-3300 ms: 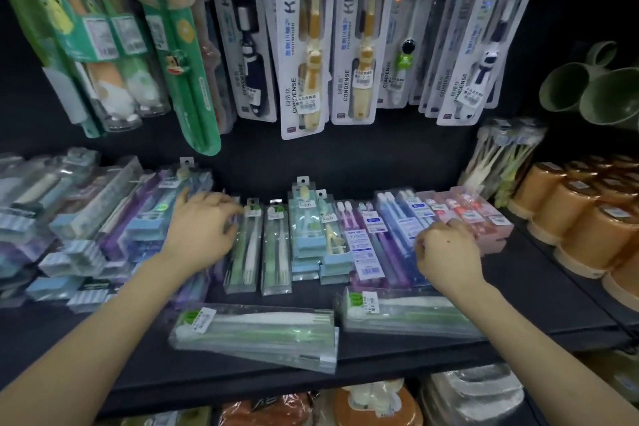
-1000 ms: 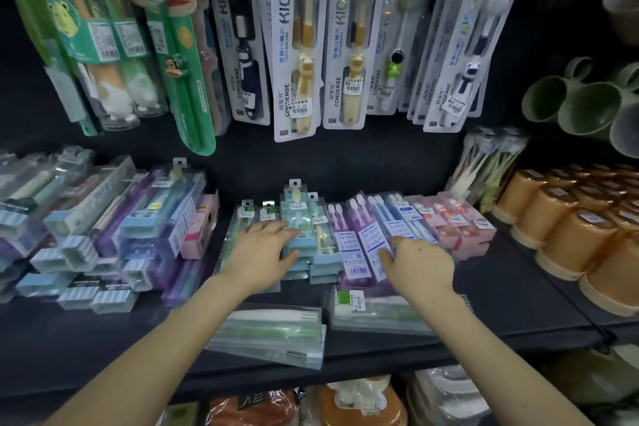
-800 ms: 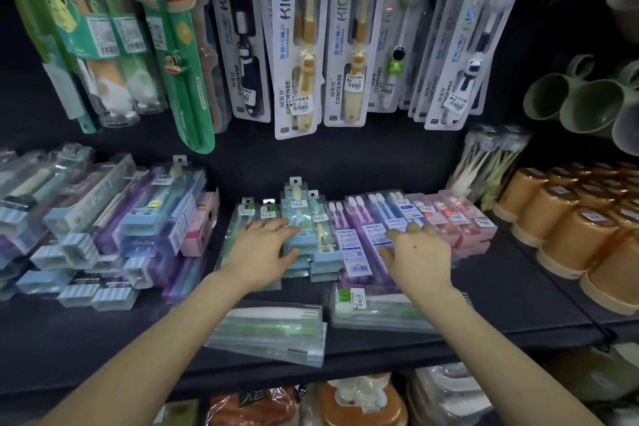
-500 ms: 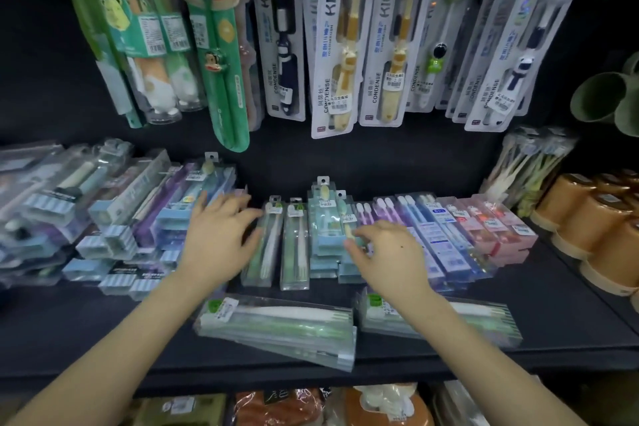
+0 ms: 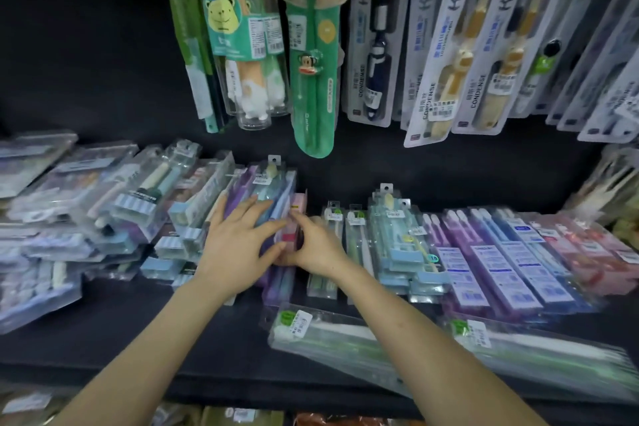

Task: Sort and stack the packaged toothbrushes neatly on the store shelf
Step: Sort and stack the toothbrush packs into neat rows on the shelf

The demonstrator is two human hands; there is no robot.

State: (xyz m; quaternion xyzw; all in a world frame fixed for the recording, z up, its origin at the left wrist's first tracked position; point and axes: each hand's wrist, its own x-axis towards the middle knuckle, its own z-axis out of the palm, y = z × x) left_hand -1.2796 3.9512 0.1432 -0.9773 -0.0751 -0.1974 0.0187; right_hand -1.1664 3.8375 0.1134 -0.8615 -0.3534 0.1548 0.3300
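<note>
Hands meet mid-shelf. Left hand (image 5: 238,245) lies flat, fingers spread, on the purple packs (image 5: 275,287), likely steadying that pile. Right hand (image 5: 320,247) pinches the pink pack (image 5: 298,207) wedged on edge just right of it, probably to pull it out for sorting.

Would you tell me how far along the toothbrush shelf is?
Done: purple, blue and pink rows at right lie tidy. In hand: left hand and right hand meet at the pink pack. Remaining: the left pile is jumbled; two green packs lie crosswise in front.
</note>
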